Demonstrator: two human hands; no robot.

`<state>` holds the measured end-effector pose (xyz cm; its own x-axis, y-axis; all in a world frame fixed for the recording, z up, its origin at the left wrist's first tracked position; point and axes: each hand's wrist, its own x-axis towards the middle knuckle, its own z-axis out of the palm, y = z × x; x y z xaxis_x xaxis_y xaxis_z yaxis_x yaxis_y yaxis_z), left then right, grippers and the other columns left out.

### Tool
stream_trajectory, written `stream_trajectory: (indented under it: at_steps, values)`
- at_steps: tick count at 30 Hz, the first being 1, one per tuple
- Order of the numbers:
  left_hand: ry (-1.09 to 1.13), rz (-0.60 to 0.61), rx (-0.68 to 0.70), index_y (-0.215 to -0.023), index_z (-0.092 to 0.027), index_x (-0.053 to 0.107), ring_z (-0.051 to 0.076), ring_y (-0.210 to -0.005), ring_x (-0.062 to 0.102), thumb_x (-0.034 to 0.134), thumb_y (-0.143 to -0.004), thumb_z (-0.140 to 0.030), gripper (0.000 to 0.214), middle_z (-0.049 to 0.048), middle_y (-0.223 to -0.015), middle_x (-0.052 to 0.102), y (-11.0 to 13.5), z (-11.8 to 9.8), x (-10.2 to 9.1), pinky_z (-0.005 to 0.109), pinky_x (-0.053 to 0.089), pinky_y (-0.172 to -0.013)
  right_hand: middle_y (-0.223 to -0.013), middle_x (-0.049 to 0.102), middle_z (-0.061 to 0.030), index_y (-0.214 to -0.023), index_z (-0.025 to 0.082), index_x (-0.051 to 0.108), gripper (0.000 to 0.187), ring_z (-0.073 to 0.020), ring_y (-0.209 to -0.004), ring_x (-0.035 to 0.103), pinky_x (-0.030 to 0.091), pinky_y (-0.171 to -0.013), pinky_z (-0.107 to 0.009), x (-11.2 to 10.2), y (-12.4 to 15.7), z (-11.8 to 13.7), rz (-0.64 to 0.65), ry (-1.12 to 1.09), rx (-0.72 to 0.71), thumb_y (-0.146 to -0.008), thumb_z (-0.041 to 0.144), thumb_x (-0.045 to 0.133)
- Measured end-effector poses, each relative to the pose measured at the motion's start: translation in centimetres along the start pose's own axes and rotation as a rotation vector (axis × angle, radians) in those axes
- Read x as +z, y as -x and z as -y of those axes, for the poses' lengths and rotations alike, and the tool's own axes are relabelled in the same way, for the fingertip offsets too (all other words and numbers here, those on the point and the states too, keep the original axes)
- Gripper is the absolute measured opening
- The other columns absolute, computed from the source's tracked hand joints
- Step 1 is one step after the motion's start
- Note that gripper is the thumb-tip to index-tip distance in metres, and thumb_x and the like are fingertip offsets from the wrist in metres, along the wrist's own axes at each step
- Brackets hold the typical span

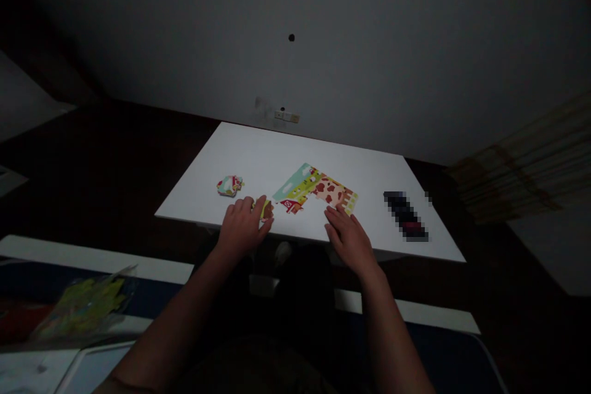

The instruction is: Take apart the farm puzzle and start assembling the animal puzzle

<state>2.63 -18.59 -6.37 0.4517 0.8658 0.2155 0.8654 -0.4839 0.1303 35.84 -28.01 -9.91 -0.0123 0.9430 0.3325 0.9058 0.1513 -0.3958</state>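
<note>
Dim room, view looking down at a small white rectangular table [258, 154] set against a grey wall. The left hand [242, 226] rests at the near table edge, thumb & fingers pinched on a small green cardboard puzzle piece [266, 208], held just left of a partly built colourful farm-scene jigsaw [314, 189] w/ a brown-spotted cow & red barn. The right hand [348, 235] lies flat, fingers spread, fingertips pressing the jigsaw's near right corner. A loose pile of pastel puzzle pieces [229, 185] sits further left, well apart from the jigsaw. A dark blurred-out object [406, 215] lies near the table's right side. Judgement: to seat the piece well, keep the right hand steadying the jigsaw, line up tabs w/ the near left edge, slide in flat, don't force.
</note>
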Motion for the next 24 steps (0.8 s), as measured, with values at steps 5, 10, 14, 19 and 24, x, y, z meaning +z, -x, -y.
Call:
stream_trajectory:
  at_steps: [5,10,14,19,24]
  values:
    - [-0.043,-0.034,-0.100,-0.163,-0.016,0.061,0.042,-0.126,0.065,0.055,-0.116,-0.044,0.055,0.0241,-0.144,0.070,-0.5,-0.2,0.4,0.054,0.052,-0.103,-0.153,0.080,-0.0144,-0.137,0.029,0.085,0.039,-0.0453,-0.152,0.068,0.049,-0.125,-0.082,-1.6,0.4,-1.0,-0.041,0.093,0.106,-0.113,0.036,0.055]
    - [0.004,-0.106,-0.091,-0.161,-0.015,0.064,0.046,-0.142,0.062,0.053,-0.114,-0.034,0.052,0.0259,-0.167,0.062,-0.3,-1.0,0.5,0.061,0.053,-0.109,-0.142,0.085,-0.0150,-0.141,0.028,0.083,0.038,-0.0401,-0.140,0.077,0.056,-0.124,-0.069,-0.4,0.2,3.1,-0.211,0.027,-0.037,-0.113,0.035,0.058]
    - [0.096,-0.179,0.049,-0.151,-0.016,0.072,0.045,-0.148,0.063,0.060,-0.110,-0.030,0.045,0.0241,-0.162,0.068,0.1,-3.0,0.6,0.063,0.053,-0.116,-0.178,0.057,-0.0221,-0.168,0.018,0.065,0.059,-0.0428,-0.164,0.056,0.049,-0.132,-0.069,1.9,-0.7,6.8,-0.095,0.011,-0.085,-0.112,0.038,0.064]
    - [0.264,-0.091,0.353,-0.158,-0.013,0.065,0.039,-0.153,0.064,0.066,-0.103,-0.027,0.057,0.0234,-0.165,0.067,-0.6,-5.9,1.8,0.061,0.048,-0.132,-0.181,0.052,-0.0233,-0.173,0.019,0.059,0.066,-0.0451,-0.169,0.049,0.042,-0.136,-0.074,2.4,-1.8,7.4,0.104,0.064,-0.079,-0.109,0.033,0.066]
    - [0.268,-0.040,0.356,-0.165,-0.008,0.056,0.046,-0.166,0.051,0.077,-0.100,-0.041,0.076,0.0314,-0.179,0.051,-0.4,-5.6,3.7,0.067,0.040,-0.138,-0.172,0.065,-0.0184,-0.167,0.027,0.066,0.061,-0.0429,-0.160,0.060,0.046,-0.133,-0.074,0.6,-0.2,5.6,0.088,0.006,-0.131,-0.107,0.035,0.071]
